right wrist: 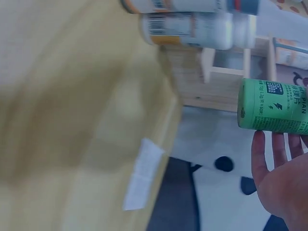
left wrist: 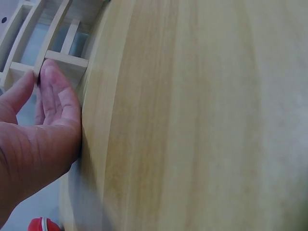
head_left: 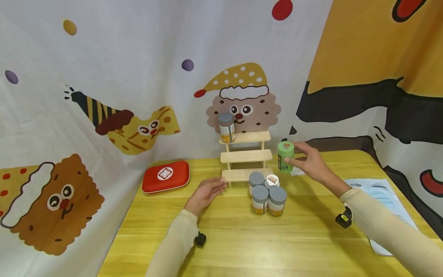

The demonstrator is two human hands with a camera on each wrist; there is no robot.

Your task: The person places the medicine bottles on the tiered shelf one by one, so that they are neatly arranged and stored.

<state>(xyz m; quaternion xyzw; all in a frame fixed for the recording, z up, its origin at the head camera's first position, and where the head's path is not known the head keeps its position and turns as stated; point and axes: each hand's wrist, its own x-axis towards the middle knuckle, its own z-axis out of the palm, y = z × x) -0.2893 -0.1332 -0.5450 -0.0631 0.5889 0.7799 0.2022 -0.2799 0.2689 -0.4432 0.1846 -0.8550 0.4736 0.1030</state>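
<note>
My right hand [head_left: 311, 161] holds a green bottle [head_left: 285, 157] upright off the table, to the right of a three-step wooden rack [head_left: 246, 156]. In the right wrist view the bottle [right wrist: 274, 107] shows printed text, with fingers [right wrist: 260, 154] against its side. At the rack's lower left, my left hand [head_left: 205, 193] pinches the end of the bottom step [left wrist: 44, 55] between thumb and fingertips. A grey-lidded bottle [head_left: 227, 129] stands on the top step's left end. Several more bottles [head_left: 260, 200] cluster before the rack's right side, one with a white lid [head_left: 272, 180].
A red zippered first-aid case [head_left: 166, 177] lies left of the rack. On the right, a packet with a blue mask [head_left: 384, 200] lies partly under my forearm. A small white paper [right wrist: 143, 175] lies near the table's back edge, and a patterned curtain [head_left: 138, 77] hangs behind.
</note>
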